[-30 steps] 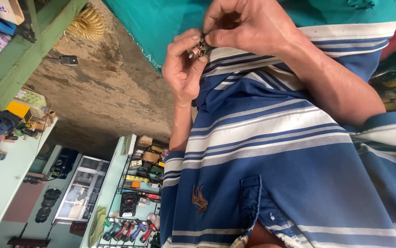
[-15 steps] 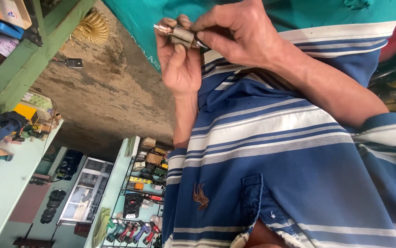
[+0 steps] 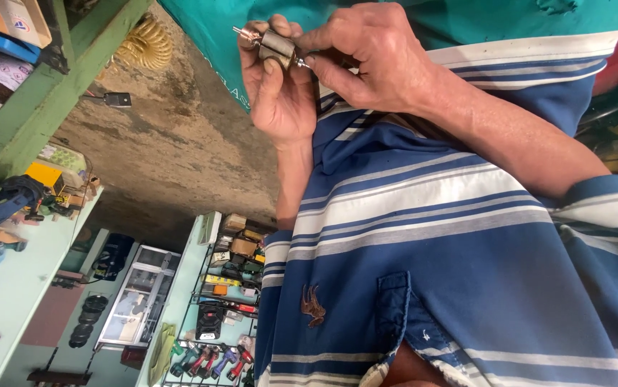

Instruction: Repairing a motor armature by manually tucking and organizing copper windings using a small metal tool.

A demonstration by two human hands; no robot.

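Note:
A small motor armature, a grey cylinder with a thin metal shaft sticking out to the left, is held in front of my striped blue shirt. My left hand grips it from below, thumb on its body. Coming in from the right, my right hand pinches the armature's right end with thumb and forefinger. Both hands are close together near the top of the view, against a teal cloth.
A green wooden beam runs across the upper left, with a yellow coiled thing beside it. A pale green counter with clutter lies at the left. Shelves with boxes and power tools stand at the bottom centre.
Both hands have shifted to the left and slightly up. The armature, first hidden between the fingers, now shows its body and shaft.

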